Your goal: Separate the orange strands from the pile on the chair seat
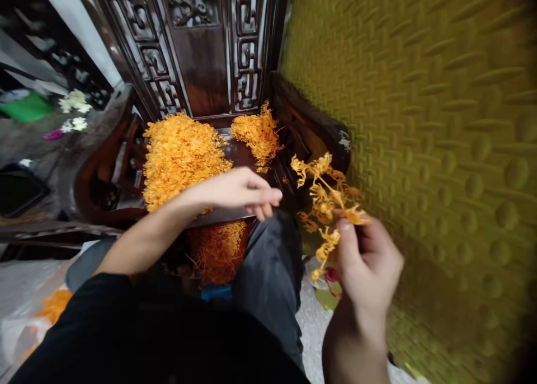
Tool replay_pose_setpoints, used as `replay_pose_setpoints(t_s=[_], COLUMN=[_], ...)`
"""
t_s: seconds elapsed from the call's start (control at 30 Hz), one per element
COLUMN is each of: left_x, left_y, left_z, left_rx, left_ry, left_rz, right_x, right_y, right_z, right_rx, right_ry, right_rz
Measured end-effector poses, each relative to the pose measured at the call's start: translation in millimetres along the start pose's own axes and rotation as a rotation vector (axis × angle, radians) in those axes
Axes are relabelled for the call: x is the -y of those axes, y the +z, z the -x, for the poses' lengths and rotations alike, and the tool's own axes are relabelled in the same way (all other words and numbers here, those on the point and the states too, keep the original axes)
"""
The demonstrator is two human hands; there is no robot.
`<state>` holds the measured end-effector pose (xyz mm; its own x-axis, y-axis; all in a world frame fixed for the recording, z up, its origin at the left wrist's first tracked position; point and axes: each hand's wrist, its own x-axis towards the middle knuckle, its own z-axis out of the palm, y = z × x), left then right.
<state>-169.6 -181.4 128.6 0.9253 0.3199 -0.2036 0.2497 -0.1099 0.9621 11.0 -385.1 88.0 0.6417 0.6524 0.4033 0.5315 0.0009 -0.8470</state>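
Note:
My right hand [369, 261] pinches the stem of a branched sprig of orange flowers [323, 202] between thumb and fingers, holding it up at the right, over the floor. My left hand [247, 193] hovers above my knee, thumb pressed against the curled fingers; whatever may be in that pinch is too small to make out. Just behind the left hand, a large heap of small orange flowers [182, 154] covers the left part of a dark wooden chair seat [241, 154]. To its right lies a smaller bunch of orange flowers [260, 135].
Below the seat edge, more orange sprigs [220, 252] sit between my legs by something blue [216, 293]. A carved chair back [199, 65] rises behind. A textured yellow-green surface [419, 121] borders the right. White flowers [75, 101] lie on a side table [25, 137].

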Motion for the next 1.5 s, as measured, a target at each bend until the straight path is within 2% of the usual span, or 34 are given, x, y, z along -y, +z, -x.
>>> replay_pose_setpoints(t_s=[0.07, 0.17, 0.23, 0.27, 0.33, 0.43, 0.5, 0.57, 0.63, 0.7, 0.77, 0.8, 0.87, 0.93, 0.97, 1.03, 1.1, 1.13, 1.17, 1.23, 1.3, 1.4, 1.5], left_x=[14.7, 41.1, 55.1, 60.8, 71.3, 88.3, 99.9, 110.2, 118.8, 125.4, 128.9, 129.1, 126.5, 120.9, 117.4, 109.1, 99.0, 93.5, 88.3, 80.0, 76.2, 76.8, 78.8], left_y=[35.2, 68.8, 79.7, 83.5, 90.8, 104.2, 112.6, 118.7, 123.0, 125.6, 124.2, 120.7, 106.3, 83.7, 71.3, 50.3, 41.4, 42.7, 47.4, 63.0, 79.1, 91.0, 90.5], left_z=[13.5, 21.1, 30.3, 37.6, 56.7, 86.9, 102.8, 114.1, 122.0, 128.2, 134.8, 138.6, 147.3, 155.3, 157.9, 157.9, 149.6, 142.8, 134.7, 117.6, 103.6, 93.8, 93.6], left_rx=[-0.016, -0.298, -0.501, -0.552, -0.545, -0.45, -0.434, -0.389, -0.346, -0.352, -0.384, -0.367, -0.233, -0.099, -0.119, -0.313, -0.532, -0.583, -0.571, -0.464, -0.451, -0.537, -0.656], left_ry=[0.081, 0.147, 0.158, 0.158, 0.148, 0.111, 0.094, 0.099, 0.129, 0.149, 0.143, 0.141, 0.141, 0.126, 0.093, 0.085, 0.117, 0.129, 0.124, 0.088, 0.033, -0.019, -0.025], left_rz=[0.309, 0.617, 0.66, 0.618, 0.455, 0.245, 0.181, 0.121, 0.087, 0.101, 0.14, 0.141, 0.104, 0.067, 0.08, 0.167, 0.278, 0.322, 0.348, 0.354, 0.337, 0.303, 0.267], right_x=[9.7, 14.4, 8.5, 3.6, -7.0, -14.0, -9.6, -1.5, 5.4, 7.9, 6.2, 4.7, 2.6, 4.7, 7.9, 17.6, 29.3, 34.8, 39.5, 45.2, 45.8, 39.9, 31.6], right_y=[12.7, 31.5, 42.6, 47.9, 59.0, 76.1, 85.4, 91.0, 93.0, 92.6, 91.4, 90.9, 90.9, 92.7, 94.5, 100.2, 107.9, 112.2, 116.4, 123.6, 127.7, 128.4, 127.9], right_z=[12.4, 39.4, 59.5, 68.7, 83.5, 91.4, 86.6, 76.9, 66.4, 58.3, 53.0, 51.4, 49.2, 47.9, 47.3, 46.1, 44.8, 44.1, 43.5, 41.8, 39.4, 34.7, 32.3], right_rx=[0.146, 0.477, 0.637, 0.689, 0.735, 0.685, 0.568, 0.415, 0.338, 0.385, 0.442, 0.446, 0.454, 0.49, 0.506, 0.505, 0.474, 0.458, 0.446, 0.434, 0.421, 0.36, 0.326], right_ry=[-0.16, -0.298, -0.221, -0.13, 0.144, 0.606, 0.739, 0.696, 0.607, 0.549, 0.468, 0.416, 0.328, 0.318, 0.344, 0.428, 0.502, 0.517, 0.515, 0.46, 0.362, 0.191, 0.168], right_rz=[-0.001, 0.001, -0.042, -0.088, -0.265, -0.642, -0.799, -0.851, -0.858, -0.828, -0.688, -0.583, -0.422, -0.452, -0.53, -0.704, -0.81, -0.829, -0.825, -0.749, -0.599, -0.326, -0.202])
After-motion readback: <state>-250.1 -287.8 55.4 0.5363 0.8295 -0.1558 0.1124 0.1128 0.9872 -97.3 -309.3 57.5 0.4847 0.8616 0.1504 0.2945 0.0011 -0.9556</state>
